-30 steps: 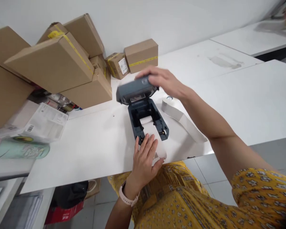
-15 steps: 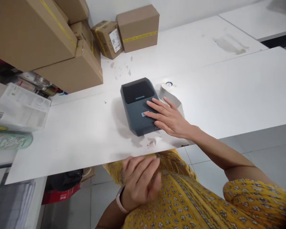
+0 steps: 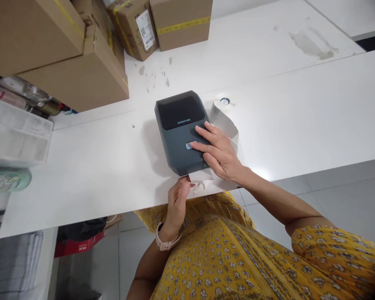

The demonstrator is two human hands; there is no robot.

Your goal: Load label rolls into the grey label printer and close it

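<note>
A dark blue-grey label printer (image 3: 179,152) with a black window sits near the front edge of the white table. My right hand (image 3: 220,152) lies over its right side with fingers spread, one fingertip on the small light button (image 3: 191,145). White label paper (image 3: 202,175) sticks out at the printer's front, its end torn or crumpled. My left hand (image 3: 177,198) is at that paper's left edge, fingers curled and closed on it; the fingertips are partly hidden. Behind the printer on the right stands a label roll (image 3: 224,102), its paper strip curving toward the printer.
Cardboard boxes (image 3: 103,71) are stacked at the back left, and a taped box (image 3: 183,25) stands at the back. A clear plastic package (image 3: 17,129) and a green cylindrical item (image 3: 9,179) are at the far left. The white table (image 3: 90,175) has its front edge close to my body.
My left hand has risen from in front of my body to the paper at the printer's front. More label paper shows there. My right hand stays on the printer; the view has shifted slightly.
</note>
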